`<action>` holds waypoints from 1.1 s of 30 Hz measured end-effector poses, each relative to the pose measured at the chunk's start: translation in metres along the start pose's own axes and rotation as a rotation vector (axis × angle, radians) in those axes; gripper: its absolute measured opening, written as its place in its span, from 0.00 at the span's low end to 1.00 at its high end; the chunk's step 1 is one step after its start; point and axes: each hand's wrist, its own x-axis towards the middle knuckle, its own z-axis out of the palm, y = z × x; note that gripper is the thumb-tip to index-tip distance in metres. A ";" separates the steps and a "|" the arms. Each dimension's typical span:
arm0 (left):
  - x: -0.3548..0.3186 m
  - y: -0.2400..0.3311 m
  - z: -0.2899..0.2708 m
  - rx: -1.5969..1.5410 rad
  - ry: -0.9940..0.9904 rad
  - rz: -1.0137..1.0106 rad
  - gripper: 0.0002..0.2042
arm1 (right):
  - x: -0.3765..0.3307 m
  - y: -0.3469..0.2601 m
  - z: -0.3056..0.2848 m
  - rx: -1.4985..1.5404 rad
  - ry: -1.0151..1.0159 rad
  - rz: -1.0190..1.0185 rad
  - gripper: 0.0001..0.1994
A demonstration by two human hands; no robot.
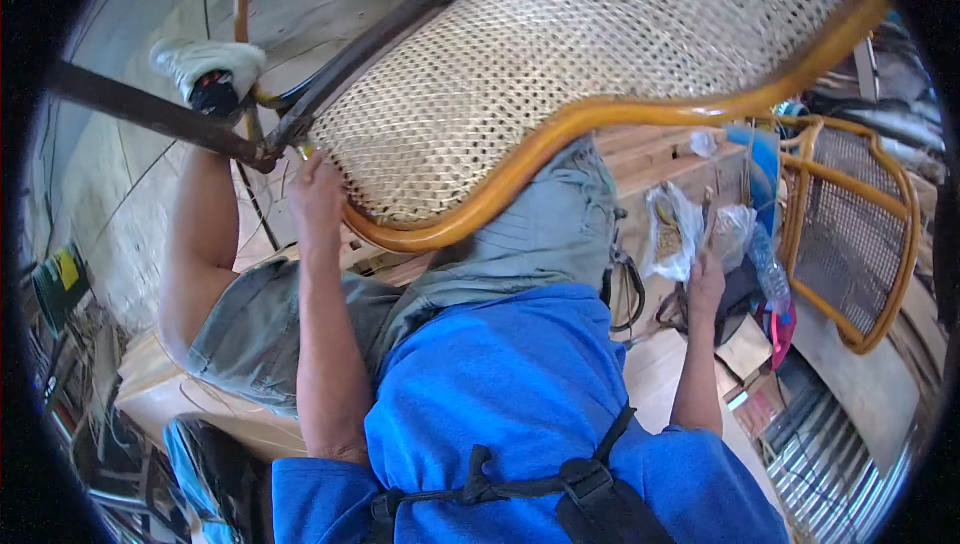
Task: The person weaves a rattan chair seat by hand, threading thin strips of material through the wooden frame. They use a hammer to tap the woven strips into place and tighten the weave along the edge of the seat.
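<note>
**Cane seat woven, rim in hand**

Left of centre: left hand (318, 187) with fingers curled onto the rim of the woven cane chair seat with bent orange-brown frame (560, 64), filling upper centre; weave looks complete across the visible panel, edge work apparently left. Right of centre: right hand (706, 279) reaching among clear plastic bags (675, 234); grip cannot be told. Far right: second cane-frame chair (850, 234).
</note>
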 end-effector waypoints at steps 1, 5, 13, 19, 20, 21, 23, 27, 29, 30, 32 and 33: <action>-0.005 0.004 0.001 -0.027 0.012 -0.026 0.19 | -0.006 0.003 0.002 0.036 -0.148 0.163 0.09; -0.006 0.002 -0.006 -0.024 0.020 0.003 0.16 | -0.014 -0.019 0.025 0.144 -0.221 0.254 0.06; -0.017 0.009 -0.007 0.026 0.050 0.028 0.14 | -0.009 -0.014 0.059 0.183 -0.101 0.079 0.08; -0.021 0.014 -0.010 0.244 0.146 0.122 0.17 | -0.008 -0.014 0.055 0.139 -0.166 0.116 0.08; -0.022 0.015 -0.010 0.283 0.155 0.153 0.17 | -0.008 -0.008 0.055 0.174 -0.163 0.126 0.09; -0.022 0.014 -0.012 0.274 0.143 0.173 0.17 | -0.008 -0.004 0.053 0.206 -0.164 0.136 0.10; -0.021 0.012 -0.016 0.256 0.117 0.213 0.18 | -0.007 0.000 0.050 0.330 -0.193 0.257 0.11; -0.021 0.013 -0.014 0.305 0.119 0.260 0.17 | -0.001 0.002 0.041 0.560 -0.287 0.613 0.09; -0.029 0.024 -0.009 0.315 0.107 0.258 0.17 | 0.001 0.004 0.037 0.648 -0.313 0.729 0.08; -0.028 0.022 -0.010 0.405 0.164 0.328 0.17 | 0.002 -0.001 0.032 0.717 -0.325 0.774 0.07; -0.025 0.019 -0.015 0.585 0.281 0.468 0.16 | 0.006 -0.013 0.020 0.842 -0.342 0.824 0.07; -0.029 0.024 -0.014 0.576 0.300 0.544 0.17 | 0.009 -0.021 0.012 0.899 -0.343 0.830 0.06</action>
